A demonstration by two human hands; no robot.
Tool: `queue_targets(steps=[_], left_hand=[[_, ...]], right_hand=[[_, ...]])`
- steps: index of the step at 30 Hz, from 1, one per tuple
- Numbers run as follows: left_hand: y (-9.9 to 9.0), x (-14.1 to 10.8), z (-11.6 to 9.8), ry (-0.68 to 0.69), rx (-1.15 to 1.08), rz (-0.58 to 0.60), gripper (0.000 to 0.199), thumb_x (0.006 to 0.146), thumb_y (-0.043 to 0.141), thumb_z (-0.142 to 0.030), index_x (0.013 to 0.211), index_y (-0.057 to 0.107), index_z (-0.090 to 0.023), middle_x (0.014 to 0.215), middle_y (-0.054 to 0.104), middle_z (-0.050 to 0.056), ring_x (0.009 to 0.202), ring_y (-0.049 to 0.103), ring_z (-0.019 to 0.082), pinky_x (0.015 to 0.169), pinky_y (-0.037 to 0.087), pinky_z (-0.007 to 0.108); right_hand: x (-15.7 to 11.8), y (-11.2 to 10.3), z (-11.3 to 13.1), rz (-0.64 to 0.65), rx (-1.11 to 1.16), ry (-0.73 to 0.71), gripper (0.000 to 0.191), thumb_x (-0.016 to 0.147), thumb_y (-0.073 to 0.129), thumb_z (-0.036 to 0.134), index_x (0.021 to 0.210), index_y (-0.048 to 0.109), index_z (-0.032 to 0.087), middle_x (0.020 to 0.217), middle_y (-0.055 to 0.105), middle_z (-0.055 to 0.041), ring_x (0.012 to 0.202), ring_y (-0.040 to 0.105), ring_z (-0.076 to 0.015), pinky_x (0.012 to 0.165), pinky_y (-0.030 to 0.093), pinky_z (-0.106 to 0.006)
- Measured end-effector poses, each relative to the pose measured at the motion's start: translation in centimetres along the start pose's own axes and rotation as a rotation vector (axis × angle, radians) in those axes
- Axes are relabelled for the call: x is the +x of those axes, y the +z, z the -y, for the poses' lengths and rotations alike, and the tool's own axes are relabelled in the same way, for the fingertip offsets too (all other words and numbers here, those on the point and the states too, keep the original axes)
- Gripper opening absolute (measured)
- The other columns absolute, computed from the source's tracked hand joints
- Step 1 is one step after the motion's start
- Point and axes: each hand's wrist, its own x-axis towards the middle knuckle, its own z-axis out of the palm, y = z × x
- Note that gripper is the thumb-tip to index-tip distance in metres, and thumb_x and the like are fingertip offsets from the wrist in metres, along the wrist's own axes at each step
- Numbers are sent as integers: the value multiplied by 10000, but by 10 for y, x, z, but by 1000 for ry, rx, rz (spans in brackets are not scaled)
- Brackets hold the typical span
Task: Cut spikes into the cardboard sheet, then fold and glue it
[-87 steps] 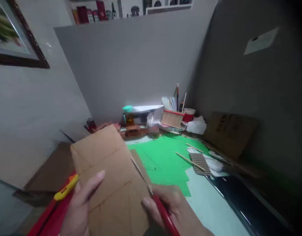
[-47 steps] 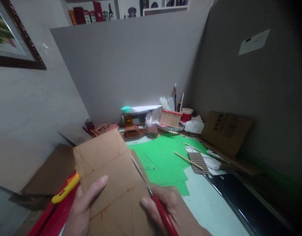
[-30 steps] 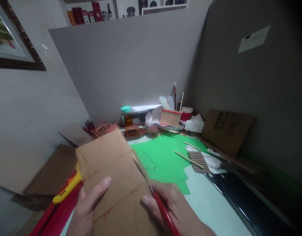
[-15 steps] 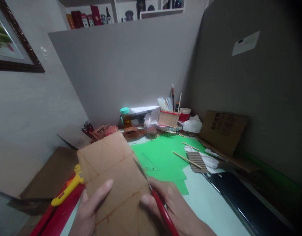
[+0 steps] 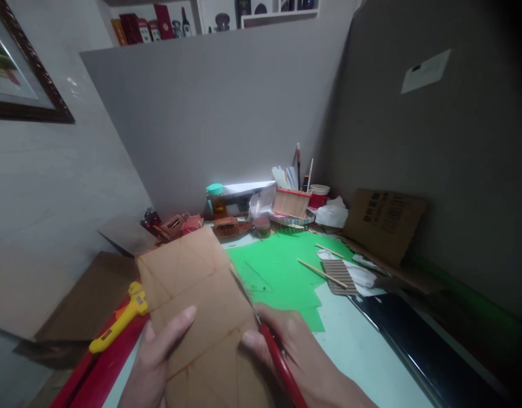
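Observation:
My left hand (image 5: pixel 157 360) grips a tall piece of brown cardboard (image 5: pixel 197 289) marked with orange-brown lines. Its thumb lies on the front face and the fingers go behind. At the right edge of the cardboard, my right hand (image 5: pixel 292 345) is closed on red-handled scissors (image 5: pixel 280 362). The slim metal blade points up and away along that edge. The lower part of the handle runs out of the picture, and the second blade cannot be made out. My right thumb tip rests by the cardboard.
A yellow cutter (image 5: pixel 119 323) lies at left on a red surface. Green paper (image 5: pixel 278 272) covers part of the pale table, with thin wooden sticks (image 5: pixel 322 273) and corrugated card (image 5: pixel 339 277) beside it. A black glossy object (image 5: pixel 418 340) lies at right; a pen box (image 5: pixel 292 203) stands behind.
The cardboard and both hands have shifted only slightly. The scissor blade still lies along the right edge, and both hands keep their hold.

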Motion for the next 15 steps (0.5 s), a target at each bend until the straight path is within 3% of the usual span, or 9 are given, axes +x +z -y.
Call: queue_targets(steps=[7,11,15], left_hand=[[11,-12,1,45,-51,6,770,566,839,-147,1296,615,-242,898,819,56,966,741,390,792,622,461],[14,-14,0,60,-35,-1,755,589,806,-146,1315,609,-213,919,817,72,979,737,390,805,621,454],[12,-14,-1,31,-60,4,821,598,806,-139,1371,558,-262,943,818,54,954,748,376,795,627,446]], right_hand=[[-2,-4,4,-2,-3,62,372,939,500,487,862,620,143,825,669,-61,725,562,-173,593,421,-249],[-1,-1,1,-25,-9,69,396,915,493,520,815,595,151,778,648,-67,696,552,-186,568,421,-268],[-1,-1,7,11,88,54,304,915,534,445,849,591,154,862,680,-70,782,619,-211,609,458,-262]])
